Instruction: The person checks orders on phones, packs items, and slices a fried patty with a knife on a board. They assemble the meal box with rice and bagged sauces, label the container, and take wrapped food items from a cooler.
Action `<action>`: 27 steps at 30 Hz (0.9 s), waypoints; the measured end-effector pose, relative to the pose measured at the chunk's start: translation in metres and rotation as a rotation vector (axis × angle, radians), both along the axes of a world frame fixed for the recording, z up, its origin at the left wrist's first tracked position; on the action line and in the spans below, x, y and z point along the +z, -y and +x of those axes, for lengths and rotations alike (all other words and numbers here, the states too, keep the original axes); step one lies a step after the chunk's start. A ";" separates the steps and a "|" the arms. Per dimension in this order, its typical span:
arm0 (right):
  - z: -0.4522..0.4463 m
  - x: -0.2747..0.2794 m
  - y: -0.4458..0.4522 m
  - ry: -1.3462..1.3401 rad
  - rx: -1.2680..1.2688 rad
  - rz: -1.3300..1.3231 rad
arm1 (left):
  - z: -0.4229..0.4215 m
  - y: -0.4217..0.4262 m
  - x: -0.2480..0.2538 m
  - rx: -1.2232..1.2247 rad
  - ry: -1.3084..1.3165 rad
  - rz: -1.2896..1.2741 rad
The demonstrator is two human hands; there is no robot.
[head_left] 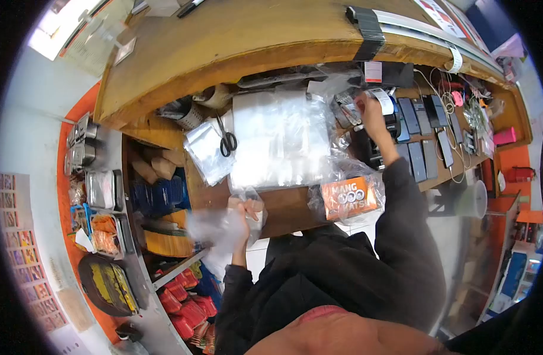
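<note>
My left hand (242, 214) is closed on a clear plastic bag (215, 228), which hangs blurred at the table's front left edge. Something pale brown shows by the fingers, but its kind is unclear. At the back right, my right hand (369, 109) reaches to small packets (345, 110) beside a printer with a white paper strip (383, 102). Its fingers look pinched together; what they hold is too small to make out. Between the arms, a plastic-wrapped orange box (349, 198) sits on the table. Clear plastic sheets (277, 139) lie behind it.
Black scissors (227, 142) rest on clear bags at the left. Several phones (422, 160) and tangled white cables (458, 130) cover the right side. A wooden shelf (254, 47) overhangs the back. Food trays (105, 231) line the left, above red packets (185, 299).
</note>
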State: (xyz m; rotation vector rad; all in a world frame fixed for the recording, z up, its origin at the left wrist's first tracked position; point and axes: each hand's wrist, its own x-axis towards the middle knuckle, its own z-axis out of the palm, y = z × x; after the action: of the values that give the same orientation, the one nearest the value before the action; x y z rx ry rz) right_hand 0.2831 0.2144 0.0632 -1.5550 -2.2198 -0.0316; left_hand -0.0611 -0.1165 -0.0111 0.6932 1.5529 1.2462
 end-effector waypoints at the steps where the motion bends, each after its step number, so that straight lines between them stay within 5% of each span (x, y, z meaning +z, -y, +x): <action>1: -0.018 0.010 0.027 -0.381 0.055 -0.269 | 0.000 -0.006 -0.013 -0.008 0.037 -0.009; 5: -0.107 -0.007 0.122 -1.114 0.320 -0.847 | 0.011 -0.018 0.000 -0.010 0.045 -0.132; 7: -0.158 -0.018 0.166 -1.435 0.274 -0.851 | 0.012 -0.023 0.002 -0.058 0.052 -0.032; 11: -0.218 -0.081 0.243 -1.705 0.132 -1.139 | 0.007 -0.027 0.002 -0.129 0.054 0.093; 16: -0.213 -0.081 0.268 -1.514 0.111 -1.134 | 0.002 -0.018 -0.001 -0.163 0.059 0.142; 18: -0.205 -0.070 0.267 -1.051 0.285 -0.971 | 0.003 -0.015 0.003 -0.171 0.055 0.149; 22: -0.185 -0.039 0.282 -0.686 0.338 -0.655 | -0.002 -0.008 0.000 -0.134 0.115 0.148; 24: -0.168 -0.036 0.298 -0.898 0.277 -1.246 | -0.003 -0.013 0.003 -0.084 0.188 0.156; 26: -0.170 -0.036 0.311 -0.755 0.423 -1.318 | 0.006 -0.019 0.028 -0.235 -0.294 0.097; 27: -0.174 -0.039 0.320 -0.593 0.574 -1.407 | 0.011 -0.020 0.022 -0.246 -0.295 0.096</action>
State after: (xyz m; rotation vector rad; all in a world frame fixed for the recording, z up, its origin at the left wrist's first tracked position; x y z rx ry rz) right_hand 0.1087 -0.1058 0.0241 -0.9889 -2.0067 2.1787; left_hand -0.0502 -0.0961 0.0110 1.1356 1.5920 1.0740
